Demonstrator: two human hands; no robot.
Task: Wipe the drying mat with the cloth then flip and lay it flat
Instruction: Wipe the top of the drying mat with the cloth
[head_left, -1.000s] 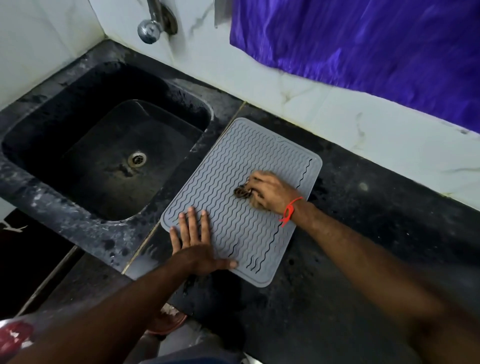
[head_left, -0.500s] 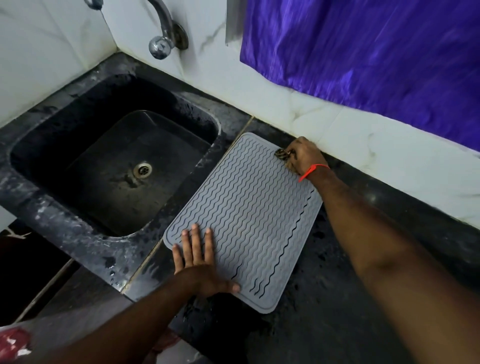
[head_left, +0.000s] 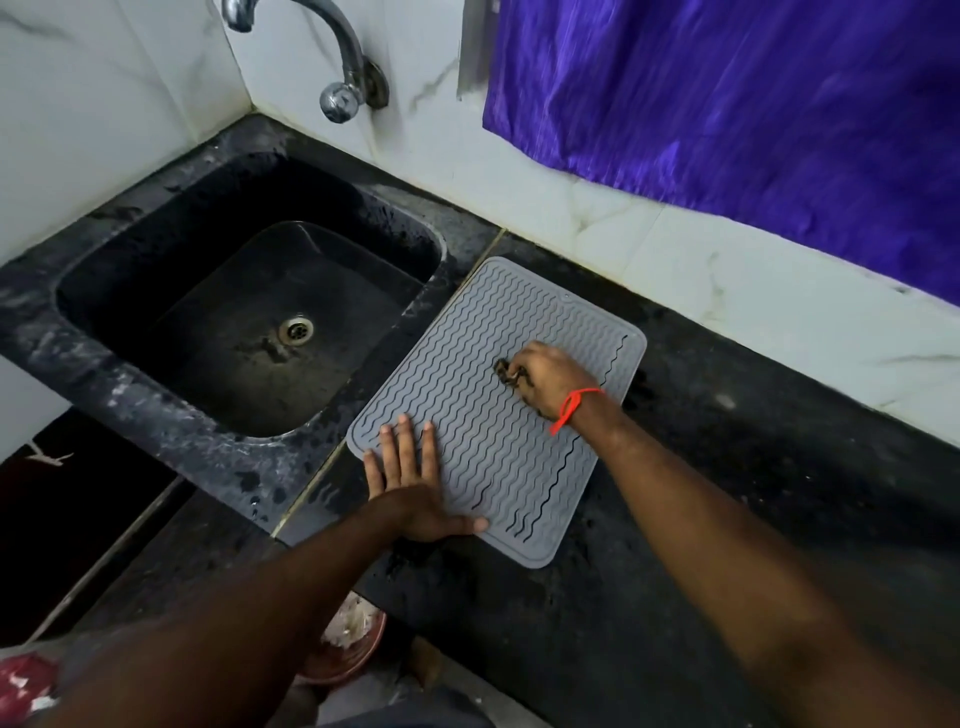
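A grey drying mat (head_left: 467, 364) with wavy ridges lies flat on the black counter, just right of the sink. My left hand (head_left: 410, 483) presses flat on the mat's near left corner, fingers spread. My right hand (head_left: 553, 382), with a red thread at the wrist, is closed on a small dark cloth (head_left: 506, 371) and holds it against the mat's right-middle part. Most of the cloth is hidden under my fingers.
A black sink (head_left: 249, 312) with a metal drain sits to the left, a tap (head_left: 343, 78) above it on the white marble wall. A purple curtain (head_left: 753, 114) hangs at the back right. Black counter (head_left: 753, 467) stretches right of the mat.
My right hand with the cloth went from the mat's middle to its far corner, then came back toward me to the right-middle. My left hand stayed pressed on the near corner.
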